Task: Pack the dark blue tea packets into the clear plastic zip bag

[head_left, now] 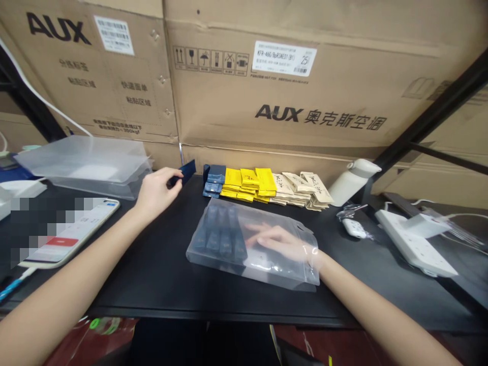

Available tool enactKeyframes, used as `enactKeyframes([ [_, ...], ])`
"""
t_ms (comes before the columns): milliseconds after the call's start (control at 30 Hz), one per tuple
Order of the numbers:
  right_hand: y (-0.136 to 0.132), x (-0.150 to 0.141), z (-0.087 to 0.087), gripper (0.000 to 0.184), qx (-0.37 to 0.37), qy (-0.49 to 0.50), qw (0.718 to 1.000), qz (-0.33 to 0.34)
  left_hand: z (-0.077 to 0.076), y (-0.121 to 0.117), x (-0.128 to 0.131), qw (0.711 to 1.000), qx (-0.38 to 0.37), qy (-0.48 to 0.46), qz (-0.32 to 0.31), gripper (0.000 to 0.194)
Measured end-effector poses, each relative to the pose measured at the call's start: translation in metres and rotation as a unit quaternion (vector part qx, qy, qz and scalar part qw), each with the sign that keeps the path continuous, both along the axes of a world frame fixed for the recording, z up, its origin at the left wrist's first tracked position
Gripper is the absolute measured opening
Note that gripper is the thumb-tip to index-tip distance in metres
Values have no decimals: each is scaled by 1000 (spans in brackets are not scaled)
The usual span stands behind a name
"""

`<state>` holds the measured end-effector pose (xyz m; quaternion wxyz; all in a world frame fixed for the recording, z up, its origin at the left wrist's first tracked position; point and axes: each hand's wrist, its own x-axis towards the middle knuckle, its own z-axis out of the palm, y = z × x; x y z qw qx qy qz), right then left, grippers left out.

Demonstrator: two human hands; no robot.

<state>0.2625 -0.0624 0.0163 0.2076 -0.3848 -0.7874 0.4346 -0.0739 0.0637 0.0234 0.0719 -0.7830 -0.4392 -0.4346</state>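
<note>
My left hand (160, 187) pinches a small dark blue sachet (188, 171) above the desk, left of the stacked sachets. My right hand (280, 240) reaches inside a frosted clear zip bag (255, 272) through its right-hand opening. Its fingers are stretched out and point left, seen through the plastic. Several dark blue sachets (221, 231) lie in rows at the bag's left end, close to my right fingertips. Behind the bag, stacks of blue sachets (214, 179), yellow sachets (249, 183) and beige sachets (301, 188) stand side by side.
Another frosted bag (91, 162) lies at the back left, near a phone (72, 231) on a cable. To the right are a white bottle (353, 180), an earphone case (354, 228) and a power strip (415, 243). Large cardboard boxes (305, 20) wall off the back of the black desk (152, 274).
</note>
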Motion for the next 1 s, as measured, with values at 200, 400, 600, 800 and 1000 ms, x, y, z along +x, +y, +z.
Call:
enactKeyframes([
  [200, 3, -7, -5, 48, 8, 6, 1000, -5, 17, -21, 25, 933, -100, -313, -147, 31],
  [400, 7, -20, -11, 45, -11, 49, 999, -10, 8, -60, 65, 831, -319, -285, -356, 38],
  [600, 16, 28, 6, 33, -177, 113, 978, -2, 0, -59, 62, 800, -390, -240, -388, 33],
  [800, 24, 88, 17, 21, -131, -20, 980, -149, 3, -61, 61, 797, -409, -213, -390, 34],
  [1000, 20, 45, 10, 13, 205, 115, 899, -370, 9, -73, 68, 840, -369, -143, -372, 36],
])
